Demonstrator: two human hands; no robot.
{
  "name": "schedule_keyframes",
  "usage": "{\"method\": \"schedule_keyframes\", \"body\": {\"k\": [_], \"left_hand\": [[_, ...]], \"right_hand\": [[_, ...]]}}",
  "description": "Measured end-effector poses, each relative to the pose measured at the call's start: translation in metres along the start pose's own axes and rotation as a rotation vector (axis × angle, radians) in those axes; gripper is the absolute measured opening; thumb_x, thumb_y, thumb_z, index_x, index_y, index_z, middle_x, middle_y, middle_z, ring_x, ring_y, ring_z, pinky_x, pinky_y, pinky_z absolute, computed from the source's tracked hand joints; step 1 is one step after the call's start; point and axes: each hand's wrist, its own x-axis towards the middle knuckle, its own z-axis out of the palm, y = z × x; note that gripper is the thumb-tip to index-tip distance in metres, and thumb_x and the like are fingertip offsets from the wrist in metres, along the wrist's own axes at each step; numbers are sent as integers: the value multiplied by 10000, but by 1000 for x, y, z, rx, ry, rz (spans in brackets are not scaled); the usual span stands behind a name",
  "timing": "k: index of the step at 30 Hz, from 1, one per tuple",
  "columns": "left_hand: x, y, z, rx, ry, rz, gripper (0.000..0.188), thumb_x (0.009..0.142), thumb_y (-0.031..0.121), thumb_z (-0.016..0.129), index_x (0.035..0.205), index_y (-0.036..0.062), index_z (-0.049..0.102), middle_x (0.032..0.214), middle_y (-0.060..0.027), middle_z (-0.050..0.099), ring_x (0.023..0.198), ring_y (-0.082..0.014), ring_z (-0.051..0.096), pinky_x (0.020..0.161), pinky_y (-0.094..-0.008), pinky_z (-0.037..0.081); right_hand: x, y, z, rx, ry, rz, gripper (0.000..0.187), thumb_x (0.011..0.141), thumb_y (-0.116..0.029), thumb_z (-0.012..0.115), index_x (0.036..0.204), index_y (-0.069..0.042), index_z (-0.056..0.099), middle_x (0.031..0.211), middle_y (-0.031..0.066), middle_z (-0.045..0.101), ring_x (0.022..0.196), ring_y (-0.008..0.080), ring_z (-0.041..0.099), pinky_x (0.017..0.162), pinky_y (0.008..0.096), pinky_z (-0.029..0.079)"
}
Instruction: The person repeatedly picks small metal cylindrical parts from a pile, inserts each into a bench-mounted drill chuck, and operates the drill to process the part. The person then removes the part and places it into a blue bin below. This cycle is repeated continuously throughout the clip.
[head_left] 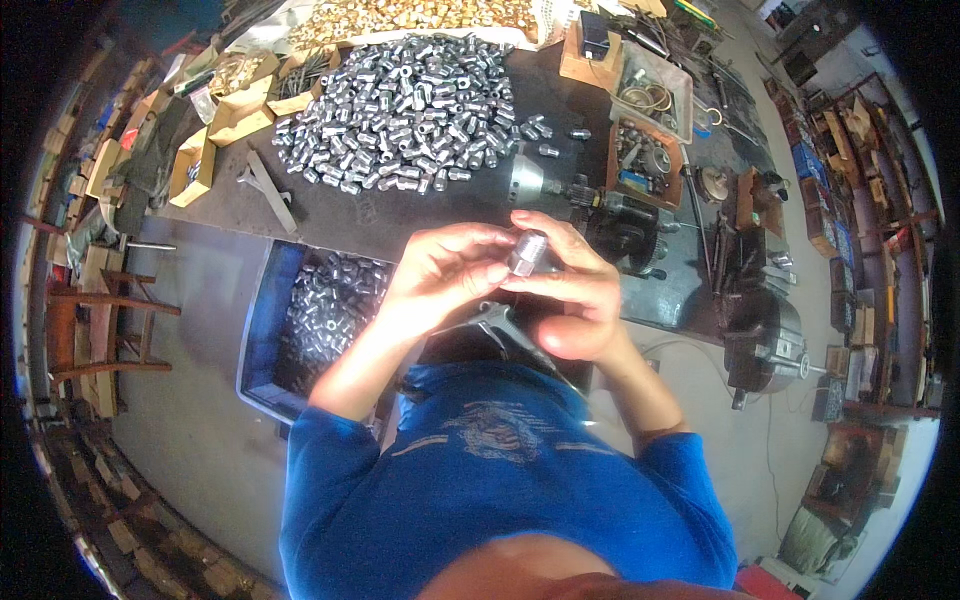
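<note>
In front of my chest, between both hands, is a short silver metal fitting (527,253), rounded at its upper end and tilted a little. My left hand (445,268) pinches it from the left with the thumb and fingertips. From the right, my right hand (578,285) has its fingers curved around it; its thumb stands lower, off the part. On the dark workbench beyond lies a large heap of similar silver fittings (405,115). Just past my right hand is a machine with a silver chuck (532,180).
Below the bench edge at left stands a blue crate (258,335) holding many fittings. Brass-coloured parts (420,15) lie at the back. Small cardboard boxes (243,112) line the left side, near a metal bar tool (268,190). A parts tray (645,160) and a dark motor-like machine (765,340) are at right.
</note>
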Motion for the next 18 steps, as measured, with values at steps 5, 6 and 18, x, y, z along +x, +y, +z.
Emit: {"method": "schedule_keyframes", "body": {"k": [5,6,18], "left_hand": [[-1,-3,-2,-38,14,-5,255,827,50,596,1058,-48,552,962,-100,609,874,-140,572,769,-254,470],[0,-4,-1,-55,14,-4,253,826,47,595,1056,-48,552,962,-100,610,875,-140,573,770,-255,471],[1,0,5,-109,23,-48,230,817,52,593,1031,-30,576,963,-103,619,880,-145,569,791,-262,445]], "right_hand": [[7,-13,0,-213,-23,-47,418,587,-246,603,944,-37,665,1222,224,488,1015,353,536,838,411,432],[9,-17,0,-277,-31,-56,420,565,-219,604,934,-28,661,1221,226,488,1011,359,536,832,413,437],[10,-23,4,-353,4,-59,444,466,-180,595,870,-1,638,1196,199,507,995,353,529,815,412,432]]}}
